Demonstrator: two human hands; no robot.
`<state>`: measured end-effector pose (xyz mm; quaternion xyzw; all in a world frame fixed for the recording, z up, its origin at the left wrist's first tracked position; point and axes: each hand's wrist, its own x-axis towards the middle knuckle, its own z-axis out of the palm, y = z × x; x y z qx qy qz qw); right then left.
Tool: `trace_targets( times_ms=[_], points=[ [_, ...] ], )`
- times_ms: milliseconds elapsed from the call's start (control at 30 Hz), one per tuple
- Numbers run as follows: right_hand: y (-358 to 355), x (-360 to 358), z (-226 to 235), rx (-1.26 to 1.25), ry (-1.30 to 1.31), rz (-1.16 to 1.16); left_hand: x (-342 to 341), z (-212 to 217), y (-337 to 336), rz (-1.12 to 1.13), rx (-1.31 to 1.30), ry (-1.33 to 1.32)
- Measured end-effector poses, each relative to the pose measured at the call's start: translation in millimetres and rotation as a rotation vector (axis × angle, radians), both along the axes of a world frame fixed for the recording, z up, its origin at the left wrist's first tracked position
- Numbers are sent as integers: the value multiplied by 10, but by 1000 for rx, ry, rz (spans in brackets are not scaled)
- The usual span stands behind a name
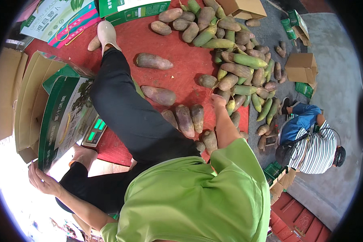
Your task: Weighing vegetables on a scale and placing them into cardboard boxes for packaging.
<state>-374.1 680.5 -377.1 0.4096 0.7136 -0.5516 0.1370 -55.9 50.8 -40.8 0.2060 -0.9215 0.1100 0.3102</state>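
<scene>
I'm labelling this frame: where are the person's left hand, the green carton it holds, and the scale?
left hand (42,180), head view, on the palm.
green carton (64,121), head view, on its printed face.
scale (94,131), head view, on its lit display.

One head-worn fisheye view looks steeply down from close above the person's green shirt (189,197), over a red mat (181,56) on the floor; the bent, dark rim probably hides the edges.

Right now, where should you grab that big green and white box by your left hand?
Take the green and white box by its near bottom corner, where the left hand already touches it, with a second grip higher on its long edge. It stands tilted on end against brown cartons, so coming from the person's left side looks easiest.
</scene>
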Motion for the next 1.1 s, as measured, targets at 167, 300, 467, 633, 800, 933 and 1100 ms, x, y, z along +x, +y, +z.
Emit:
trace_targets(
  times_ms=[167,300,467,633,800,933,1100],
  points=[
    [-4,-330,2,-184,-116,-284,191,-18,6,87,77,79],
    [139,-441,95,-342,-42,-228,220,-114,-3,71,115,150],
    [475,-773,-10,-223,-242,-291,-58,-28,203,112,108,142],
    [477,-905,-160,-85,-338,-231,-17,107,265,161,86,75],
    [777,-937,-234,-161,-367,-190,-21,66,256,162,97,85],
    [698,-707,-33,-191,-357,-144,-37,81,256,152,110,105],
    [423,-128,155,-343,-215,-129,-112,148,270,105,141,84]
  ],
)
